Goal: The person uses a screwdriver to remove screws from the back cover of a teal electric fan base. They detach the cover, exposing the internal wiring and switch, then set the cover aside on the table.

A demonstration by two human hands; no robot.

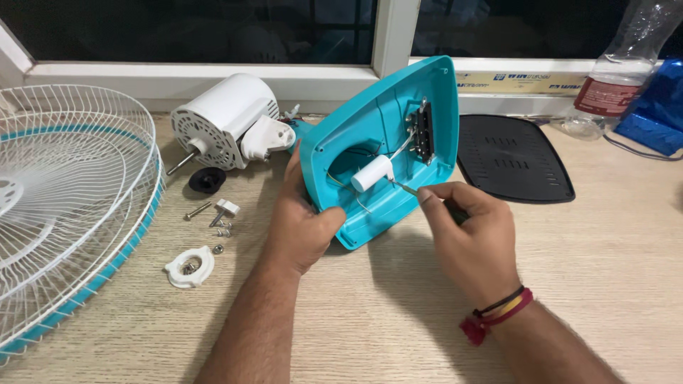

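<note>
My left hand [302, 220] grips the left edge of a teal fan base shell [434, 92], tilted up on the wooden table with its hollow inside facing me. Inside it sit a white cylindrical capacitor [372, 173], thin wires and a black switch block [423, 132]. My right hand [473, 238] holds a thin screwdriver [405, 188] whose metal tip points at the spot just right of the capacitor. A red and black thread band circles my right wrist.
A white fan motor [224, 121] lies behind the shell, with a black knob [207, 180], loose screws [222, 229] and a white ring part [190, 267] to the left. White wire fan guards [64, 206] fill the left. A black base plate [512, 158], plastic bottle [619, 71] and blue bag [658, 107] lie right.
</note>
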